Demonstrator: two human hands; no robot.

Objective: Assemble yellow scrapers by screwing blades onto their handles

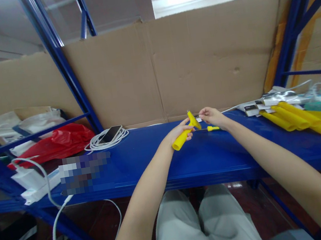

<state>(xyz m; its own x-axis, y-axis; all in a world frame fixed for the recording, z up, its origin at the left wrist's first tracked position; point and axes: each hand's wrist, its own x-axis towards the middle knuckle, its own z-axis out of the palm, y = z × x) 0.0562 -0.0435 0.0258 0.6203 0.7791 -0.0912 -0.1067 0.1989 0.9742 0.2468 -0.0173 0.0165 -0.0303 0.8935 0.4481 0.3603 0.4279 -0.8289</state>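
Near the back of the blue shelf, my left hand [183,130] is closed around a yellow tool [182,139] with a tube-like handle and an angled head. The handle points down toward me, and the head tilts up to the right. Just right of that head, my right hand [211,117] has its thumb and fingers pinched together; whatever they hold is too small to make out. A screwdriver with a yellow handle [213,128] lies on the shelf below my right hand, its thin shaft pointing left.
Several yellow tubes [292,115] lie at the right beside silvery packets [281,97]. A phone [112,134] rests on a coiled white cable [94,143]. Farther left are a red bag [60,140] and a power strip [42,189]. Cardboard [206,60] stands behind the blue shelf [143,167].
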